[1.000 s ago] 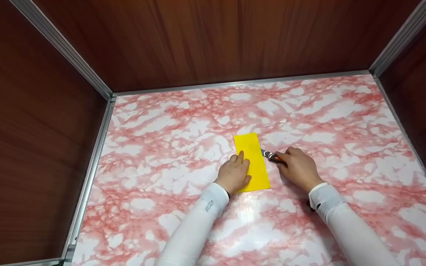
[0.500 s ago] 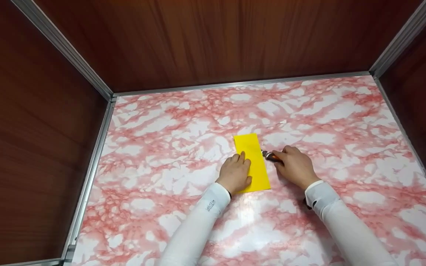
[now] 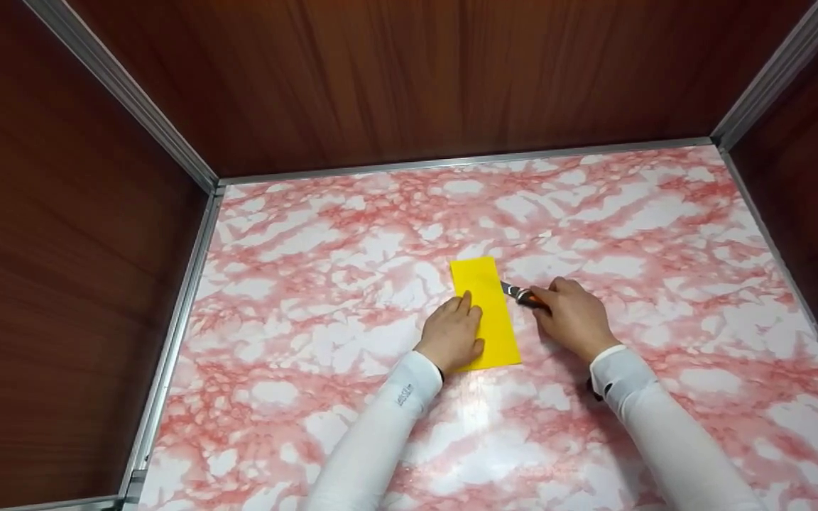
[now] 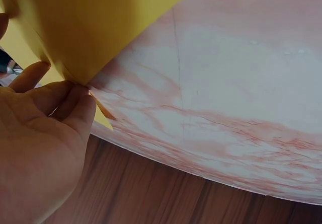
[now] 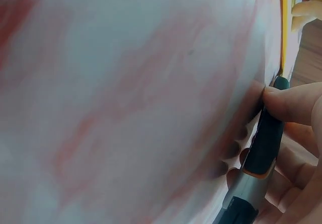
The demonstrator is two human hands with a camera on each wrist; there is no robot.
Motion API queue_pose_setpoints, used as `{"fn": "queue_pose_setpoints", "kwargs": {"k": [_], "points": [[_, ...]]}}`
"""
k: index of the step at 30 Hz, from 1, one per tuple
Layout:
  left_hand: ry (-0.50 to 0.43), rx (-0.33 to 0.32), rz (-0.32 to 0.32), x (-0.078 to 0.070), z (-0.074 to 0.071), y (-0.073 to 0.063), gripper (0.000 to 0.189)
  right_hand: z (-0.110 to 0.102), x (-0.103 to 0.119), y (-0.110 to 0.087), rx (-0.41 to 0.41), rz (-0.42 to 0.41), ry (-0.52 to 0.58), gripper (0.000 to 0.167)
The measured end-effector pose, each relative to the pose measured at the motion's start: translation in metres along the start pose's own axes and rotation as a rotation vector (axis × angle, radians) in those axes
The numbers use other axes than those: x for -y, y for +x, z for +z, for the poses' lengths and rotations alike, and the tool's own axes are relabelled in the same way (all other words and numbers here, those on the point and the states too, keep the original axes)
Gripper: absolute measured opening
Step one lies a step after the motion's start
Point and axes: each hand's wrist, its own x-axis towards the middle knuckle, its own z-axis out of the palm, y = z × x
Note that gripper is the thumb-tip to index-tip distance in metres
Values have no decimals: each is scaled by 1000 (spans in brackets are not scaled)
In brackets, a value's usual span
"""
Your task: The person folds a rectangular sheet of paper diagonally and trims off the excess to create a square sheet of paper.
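A folded sheet of yellow paper [image 3: 488,310] lies lengthwise on the table. My left hand [image 3: 449,330] rests on its left part, fingers spread and pressing it down. In the left wrist view, the fingertips of the left hand [image 4: 43,146] meet the paper [image 4: 115,27] along its fold, with one layer rising above. On the other side, my right hand [image 3: 574,319] grips a utility knife [image 3: 531,298] with a dark and orange handle. Its blade points at the paper's right edge. The right wrist view shows thumb and fingers of the right hand [image 5: 297,133] around the knife handle [image 5: 266,143].
The tabletop [image 3: 324,305] has a red and white marbled surface. Brown wood-grain panels [image 3: 409,85] with metal strips [image 3: 466,162] enclose it at the back and both sides.
The right hand and knife moved a little left and nearer the paper, then back right, baring more of the blade. The left hand and the paper have hardly moved.
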Motion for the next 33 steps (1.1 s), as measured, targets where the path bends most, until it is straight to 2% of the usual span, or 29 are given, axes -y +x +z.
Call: {"fn": "queue_pose_setpoints", "kwargs": {"k": [6,11,18,23,33], "points": [[3,0,0,2,1,1,51,-2,-7,-2,-25,34,1,40],[-8,30,1,4,0,2,55,-3,-8,-2,-21,26,-4,40],[-37,84,1,6,0,1,75,-1,-8,-3,-30,11,-13,38],[-24,73,7,6,0,0,88,-1,-5,-2,-23,15,-14,39],[-32,64,-3,5,0,2,91,0,4,11,13,16,-25,41]]}}
